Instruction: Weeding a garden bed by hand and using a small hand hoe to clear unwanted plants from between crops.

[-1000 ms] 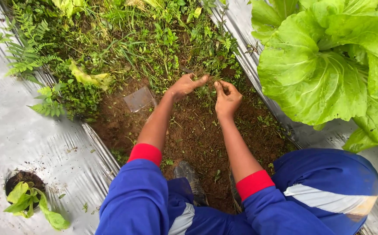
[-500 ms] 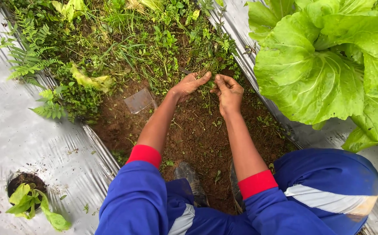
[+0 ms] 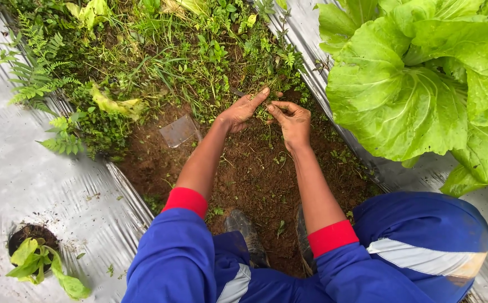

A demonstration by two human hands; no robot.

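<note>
Both hands meet at the edge of the weeds (image 3: 199,56), where bare soil (image 3: 255,179) gives way to thick green growth in the furrow. The left hand (image 3: 243,110) lies palm down with fingers stretched flat and loosely spread, the tips reaching into the low plants; I cannot tell whether it holds anything beneath. The right hand (image 3: 292,120) is narrowed to a pinch, thumb and forefinger closed on what looks like a thin stem or weed (image 3: 270,106) just beside the left fingertips. That fine grip suits a small plant, taken low near the ground.

The soil behind the hands, toward the person's boots (image 3: 247,235), is mostly bare, with only scattered sprouts. Silver plastic mulch (image 3: 42,179) covers the beds on both sides of the furrow, so weeds grow only in this open strip. A large leafy cabbage (image 3: 418,84) spreads over the right bed; a small seedling (image 3: 36,264) sits in a hole in the left one. A clear scrap of plastic (image 3: 179,131) lies on the soil, left of the forearm.
</note>
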